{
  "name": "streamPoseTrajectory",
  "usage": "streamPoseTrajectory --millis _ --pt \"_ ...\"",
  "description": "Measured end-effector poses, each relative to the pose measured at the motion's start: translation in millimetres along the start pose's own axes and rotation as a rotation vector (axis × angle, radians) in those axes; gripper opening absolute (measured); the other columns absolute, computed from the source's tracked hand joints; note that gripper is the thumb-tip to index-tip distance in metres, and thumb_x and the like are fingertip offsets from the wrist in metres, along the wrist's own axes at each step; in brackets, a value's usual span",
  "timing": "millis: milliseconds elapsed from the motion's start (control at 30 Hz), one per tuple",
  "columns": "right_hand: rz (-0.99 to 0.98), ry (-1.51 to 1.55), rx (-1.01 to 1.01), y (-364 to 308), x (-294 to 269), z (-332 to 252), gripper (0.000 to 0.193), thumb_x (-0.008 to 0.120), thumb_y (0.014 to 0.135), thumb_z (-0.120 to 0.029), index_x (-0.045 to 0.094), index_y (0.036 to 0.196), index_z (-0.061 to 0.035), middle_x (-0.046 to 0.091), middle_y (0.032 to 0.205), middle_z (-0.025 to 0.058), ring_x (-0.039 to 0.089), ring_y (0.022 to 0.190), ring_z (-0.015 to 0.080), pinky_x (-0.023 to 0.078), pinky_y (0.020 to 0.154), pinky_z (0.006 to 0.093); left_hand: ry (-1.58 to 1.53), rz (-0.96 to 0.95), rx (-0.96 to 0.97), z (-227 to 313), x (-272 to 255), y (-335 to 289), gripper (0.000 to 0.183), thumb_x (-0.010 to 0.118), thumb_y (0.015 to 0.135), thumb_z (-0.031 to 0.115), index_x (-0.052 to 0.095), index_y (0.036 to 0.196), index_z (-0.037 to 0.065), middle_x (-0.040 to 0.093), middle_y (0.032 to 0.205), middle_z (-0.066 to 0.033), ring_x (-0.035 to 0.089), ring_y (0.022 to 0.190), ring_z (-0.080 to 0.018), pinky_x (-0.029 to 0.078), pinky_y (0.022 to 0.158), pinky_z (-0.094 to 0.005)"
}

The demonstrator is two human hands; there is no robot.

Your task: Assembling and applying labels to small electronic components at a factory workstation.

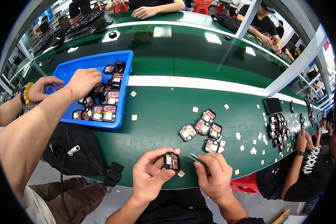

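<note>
Between its thumb and fingers, my left hand (148, 176) grips a small black device housing (172, 161) with a red circuit board and a pale block showing inside. To the right of it, my right hand (216, 176) is closed on a pair of metal tweezers (196, 158), whose tips point toward the housing without touching it. Several similar open housings (202, 127) lie in a cluster on the green table (153, 134), just beyond my hands. A small tan square (181, 174) rests close to my left thumb.
A blue bin (124, 93) of housings stands at the left, where another person's hand (84, 83) reaches in. A black mesh bag (76, 149) sits below it. More tan squares (238, 136) and a pile of housings (279, 128) lie to the right, by a seated co-worker (306, 166).
</note>
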State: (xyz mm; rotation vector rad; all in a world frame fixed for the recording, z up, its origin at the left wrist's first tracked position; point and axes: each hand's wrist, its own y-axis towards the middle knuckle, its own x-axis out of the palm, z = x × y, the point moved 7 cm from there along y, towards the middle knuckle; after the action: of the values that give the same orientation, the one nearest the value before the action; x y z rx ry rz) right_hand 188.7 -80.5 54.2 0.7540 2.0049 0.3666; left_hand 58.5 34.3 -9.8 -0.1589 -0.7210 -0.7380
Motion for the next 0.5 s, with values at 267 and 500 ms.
streamPoseTrajectory --millis 267,500 --pt "-0.105 -0.363 0.369 -8.8 -11.6 36.9 0.039 0.084 0.084 -0.02 0.067 0.117 -0.007 0.059 0.119 0.0138 0.064 0.062 0.025 0.053 0.055 0.0386 0.191 -0.03 0.173 51.3 -6.3 24.6 0.055 0.083 0.083 -0.003 0.055 0.129 -0.003 0.058 0.131 -0.0174 0.06 0.13 -0.0337 0.055 0.104 -0.0377" --pt "-0.115 -0.304 0.329 -8.7 -11.0 39.6 0.034 0.084 0.084 -0.021 0.067 0.11 -0.0078 0.06 0.121 0.0099 0.069 0.068 0.0273 0.055 0.056 0.0397 0.822 0.135 0.433 105.4 -11.5 55.2 0.041 0.08 0.088 -0.001 0.055 0.121 -0.001 0.054 0.127 -0.0123 0.059 0.124 -0.0255 0.053 0.1 -0.0338"
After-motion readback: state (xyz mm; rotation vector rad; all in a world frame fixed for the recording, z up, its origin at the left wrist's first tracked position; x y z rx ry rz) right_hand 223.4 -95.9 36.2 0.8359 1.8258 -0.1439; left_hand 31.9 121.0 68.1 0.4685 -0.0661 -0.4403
